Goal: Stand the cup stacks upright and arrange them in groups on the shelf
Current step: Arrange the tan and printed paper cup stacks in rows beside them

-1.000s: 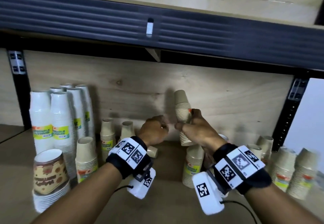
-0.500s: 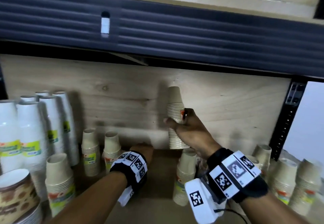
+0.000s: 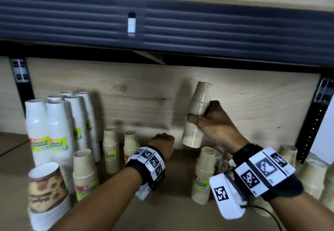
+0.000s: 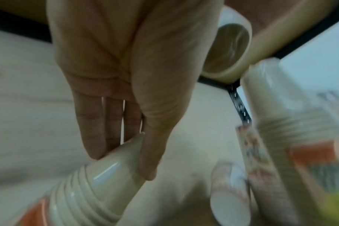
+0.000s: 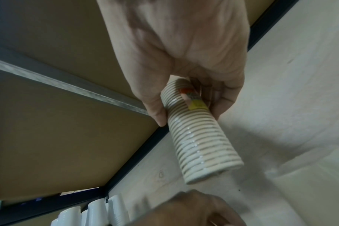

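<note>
A beige cup stack (image 3: 193,136) hangs base-up and slightly tilted above the shelf board, gripped round its middle by my right hand (image 3: 198,111). The right wrist view shows thumb and fingers of that hand (image 5: 188,116) wrapped round the ribbed stack (image 5: 201,149). My left hand (image 3: 161,143) is low at the back of the shelf, its fingers hidden from the head camera. Seen from the left wrist, this hand (image 4: 122,165) pinches the base end of another beige stack (image 4: 87,195), which is leaning.
Tall white stacks (image 3: 59,131) stand at the left, with a printed cup stack (image 3: 47,187) in front. Upright beige stacks (image 3: 111,151) stand mid-left, one (image 3: 204,174) below my right hand, more (image 3: 310,174) at the right. The dark upper shelf beam (image 3: 162,23) hangs overhead.
My left hand dropped from beside the right hand to the back of the shelf and took hold of a stack there. The right hand keeps its stack raised.
</note>
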### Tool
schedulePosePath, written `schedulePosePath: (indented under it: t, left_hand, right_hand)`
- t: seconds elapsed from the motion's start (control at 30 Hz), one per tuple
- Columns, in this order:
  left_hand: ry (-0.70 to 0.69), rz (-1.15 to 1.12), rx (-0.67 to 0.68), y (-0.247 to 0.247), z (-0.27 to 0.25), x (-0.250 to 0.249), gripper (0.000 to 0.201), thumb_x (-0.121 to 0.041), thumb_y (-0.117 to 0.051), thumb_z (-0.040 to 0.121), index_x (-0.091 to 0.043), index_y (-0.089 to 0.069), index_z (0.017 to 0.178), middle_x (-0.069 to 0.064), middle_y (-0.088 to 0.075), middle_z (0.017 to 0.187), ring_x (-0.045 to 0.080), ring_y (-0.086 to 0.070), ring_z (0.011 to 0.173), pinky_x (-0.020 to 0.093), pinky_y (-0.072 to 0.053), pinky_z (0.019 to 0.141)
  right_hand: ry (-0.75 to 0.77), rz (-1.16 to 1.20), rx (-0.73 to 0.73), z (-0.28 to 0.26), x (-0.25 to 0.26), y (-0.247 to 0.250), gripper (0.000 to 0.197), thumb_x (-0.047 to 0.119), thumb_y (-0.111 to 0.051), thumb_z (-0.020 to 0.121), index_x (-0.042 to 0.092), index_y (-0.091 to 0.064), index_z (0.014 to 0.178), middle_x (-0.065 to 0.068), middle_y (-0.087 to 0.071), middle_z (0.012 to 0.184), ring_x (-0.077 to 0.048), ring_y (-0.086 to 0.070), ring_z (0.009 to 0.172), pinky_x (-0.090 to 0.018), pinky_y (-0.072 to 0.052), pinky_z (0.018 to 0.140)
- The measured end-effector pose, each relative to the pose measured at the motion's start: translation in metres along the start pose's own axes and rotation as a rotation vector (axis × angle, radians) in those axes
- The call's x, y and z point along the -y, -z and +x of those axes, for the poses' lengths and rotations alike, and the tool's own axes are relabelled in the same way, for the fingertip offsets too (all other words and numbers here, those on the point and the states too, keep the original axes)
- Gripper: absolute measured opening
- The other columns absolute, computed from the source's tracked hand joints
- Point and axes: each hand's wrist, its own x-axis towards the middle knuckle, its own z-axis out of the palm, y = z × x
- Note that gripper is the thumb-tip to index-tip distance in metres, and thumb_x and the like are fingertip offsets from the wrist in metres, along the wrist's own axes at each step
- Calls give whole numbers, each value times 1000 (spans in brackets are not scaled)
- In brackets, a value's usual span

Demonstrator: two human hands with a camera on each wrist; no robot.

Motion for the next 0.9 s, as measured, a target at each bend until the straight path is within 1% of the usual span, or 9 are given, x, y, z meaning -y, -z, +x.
schedulePosePath:
  t: [0.07, 0.13, 0.23, 0.37, 0.43, 0.53, 0.63, 0.77, 0.9]
  left_hand:
    - [15, -99, -41, 18, -8, 3, 40, -20, -55, 92, -10, -50, 131, 15, -53, 132, 33, -51, 121, 38, -45, 99]
    - [45, -182, -58, 35, -14, 10, 42, -19, -57, 90, -12, -49, 131, 13, -53, 133, 31, -51, 122, 37, -45, 98]
    - [43, -186, -71, 51, -23, 21, 41, -21, -60, 89, -13, -50, 128, 6, -54, 136, 27, -52, 122, 34, -45, 99]
    - [34, -199, -69, 60, -38, 33, 45, -22, -60, 90, -11, -50, 133, 7, -52, 138, 26, -49, 126, 32, -43, 101]
    - [40, -216, -39, 59, -44, 40, 48, -23, -62, 89, -14, -50, 134, 4, -50, 142, 24, -47, 129, 35, -41, 105]
    - [78, -308, -12, 55, -48, 47, 52, -20, -68, 84, -19, -52, 133, -1, -57, 137, 19, -53, 126, 38, -45, 104]
    - [77, -302, -4, 52, -50, 49, 50, -19, -70, 83, -18, -55, 131, -3, -60, 133, 16, -56, 124, 37, -46, 103]
    - [106, -305, -14, 49, -49, 50, 51, -23, -69, 83, -21, -54, 131, -1, -57, 137, 19, -54, 125, 41, -43, 106]
    - [114, -328, -35, 48, -49, 48, 51, -26, -68, 83, -22, -54, 132, -5, -59, 134, 17, -54, 125, 43, -40, 107]
  right_hand:
    - [10, -33, -15, -4, 8, 1, 58, 42, -80, 71, 18, -47, 112, 5, -67, 100, -16, -65, 94, -39, -55, 86]
    - [26, -93, -21, -10, 16, 1, 60, 41, -79, 74, 15, -45, 115, 0, -64, 109, -20, -63, 101, -39, -53, 89]
    - [54, -189, -1, -20, 23, -5, 62, 34, -77, 77, 9, -42, 122, -7, -60, 118, -26, -59, 111, -39, -50, 93]
    - [-5, -229, 72, -35, 25, -23, 61, 31, -76, 76, 11, -40, 121, -10, -59, 122, -30, -58, 114, -42, -49, 96]
    - [-36, -275, 114, -43, 23, -35, 62, 33, -75, 77, 13, -38, 122, -9, -58, 123, -31, -58, 113, -41, -50, 93]
    - [-63, -365, 171, -55, 16, -51, 61, 31, -75, 80, 11, -38, 124, -10, -58, 125, -31, -59, 112, -33, -47, 83]
    - [-97, -406, 215, -67, 5, -62, 66, 32, -77, 79, 9, -38, 127, -10, -56, 130, -30, -57, 117, -32, -47, 89]
    - [-135, -426, 266, -79, -8, -69, 69, 33, -78, 79, 9, -37, 130, -9, -51, 135, -28, -53, 123, -29, -43, 94]
    - [-163, -440, 329, -85, -19, -74, 75, 35, -80, 75, 11, -37, 131, -8, -55, 133, -27, -55, 121, -33, -46, 96]
